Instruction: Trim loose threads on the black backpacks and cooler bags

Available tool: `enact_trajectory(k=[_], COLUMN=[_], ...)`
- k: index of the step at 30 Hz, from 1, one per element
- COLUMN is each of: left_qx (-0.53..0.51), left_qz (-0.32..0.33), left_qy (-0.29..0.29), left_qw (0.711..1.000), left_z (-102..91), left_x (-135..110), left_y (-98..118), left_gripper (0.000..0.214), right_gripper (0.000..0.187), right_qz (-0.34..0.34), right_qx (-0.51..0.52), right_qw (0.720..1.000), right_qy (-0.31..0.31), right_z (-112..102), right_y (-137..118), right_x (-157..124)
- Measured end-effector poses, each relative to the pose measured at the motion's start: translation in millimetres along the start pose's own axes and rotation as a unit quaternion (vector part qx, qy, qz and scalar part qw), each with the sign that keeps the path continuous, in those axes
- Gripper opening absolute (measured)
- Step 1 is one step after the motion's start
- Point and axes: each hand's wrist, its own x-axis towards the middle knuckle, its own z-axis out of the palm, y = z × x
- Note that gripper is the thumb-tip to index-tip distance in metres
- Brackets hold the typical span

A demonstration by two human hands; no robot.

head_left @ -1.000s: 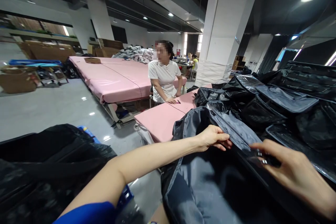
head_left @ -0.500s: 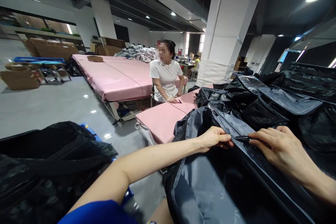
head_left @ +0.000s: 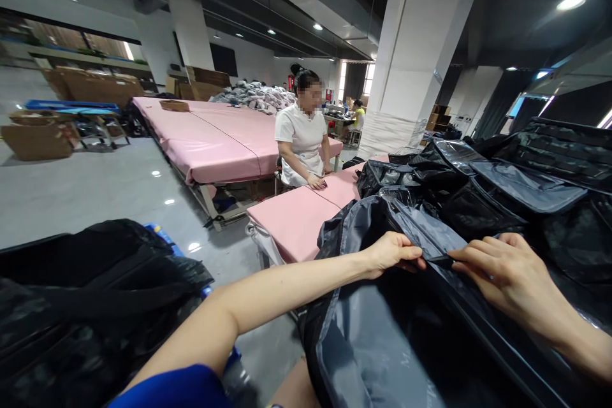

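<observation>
Low in the centre of the frame, the left hand (head_left: 393, 251) pinches the open rim of the dark bag (head_left: 382, 344) while the right hand (head_left: 507, 274) grips its zipper pull (head_left: 442, 259) there, so mid-zipping, I'd judge; next needs steady tension.

Brightness: the hall was evenly lit, neither dim nor harsh.
Sources: round ceiling lamps (head_left: 570, 1) shone overhead; daylight came through a far window (head_left: 369, 79).
Glare: lamp reflections spotted the glossy grey floor (head_left: 95, 185), and sheen lay on the black bags (head_left: 521, 185).
Shadows: soft, deepest inside the open bag (head_left: 411, 338).
Distortion: wide-angle bending stretched the column (head_left: 421, 44) and the edges.
Focus: mostly sharp; the co-worker's face was pixelated.
</observation>
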Motion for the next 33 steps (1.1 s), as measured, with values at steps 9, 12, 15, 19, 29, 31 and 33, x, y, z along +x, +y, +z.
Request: enact_trajectory(k=[9, 12, 15, 19, 29, 31, 33], left_qx=[-0.006, -0.004, 0.004, 0.012, 0.029, 0.032, 0.037], left_qz=[0.001, 0.002, 0.003, -0.020, -0.041, -0.035, -0.029], left_qy=[0.004, 0.003, 0.001, -0.019, -0.047, -0.048, -0.048], left_qw=[1.000, 1.000, 1.000, 1.000, 0.998, 0.998, 0.998], left_z=[1.7, 0.9, 0.5, 8.0, 22.7, 20.6, 19.4], left_x=[-1, 0, -2, -9, -13, -12, -11], left_y=[1, 0, 1, 6, 5, 4, 3], left_gripper=[0.046, 0.048, 0.049, 0.048, 0.044, 0.043, 0.042], right_gripper=[0.025, 0.026, 0.022, 0.018, 0.019, 0.019, 0.019], right_qz=[0.032, 0.012, 0.002, 0.006, 0.033, 0.027, 0.014], right_qx=[-0.011, -0.015, 0.003, 0.009, -0.006, -0.030, -0.054], right_qw=[0.999, 1.000, 1.000, 1.000, 0.999, 0.999, 0.998], right_qy=[0.013, 0.001, -0.023, -0.020, 0.009, 0.010, 0.009], right_z=[-1, -1, -7, -18, -20, -19, -19], right_y=[4, 4, 5, 3, -3, -3, -3], right_x=[-1, 0, -5, -20, -30, -30, -29])
